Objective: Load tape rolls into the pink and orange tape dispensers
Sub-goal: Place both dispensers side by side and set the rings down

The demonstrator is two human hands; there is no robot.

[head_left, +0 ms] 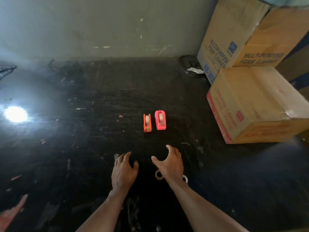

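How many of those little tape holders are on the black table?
2. The orange tape dispenser stands midway across the table; the pink tape dispenser sits close on its right. Others could hide behind the cardboard boxes.

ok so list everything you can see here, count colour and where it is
orange tape dispenser: one, orange, mid-surface, roll inside
pink tape dispenser: one, pink, just right of the orange one, roll inside
tan tape roll: one, tan, flat on the surface left of the right wrist, partly hidden
whitish tape roll: one, whitish, right of that wrist, mostly hidden
cardboard boxes: three, tan, stacked at the right
round object: one, black, by the wall beside the boxes
paper scrap: one, white, on the round object
work surface: one, black, scuffed
wall: one, grey, behind
left hand: one, open, empty, near edge
right hand: one, fingers spread, empty
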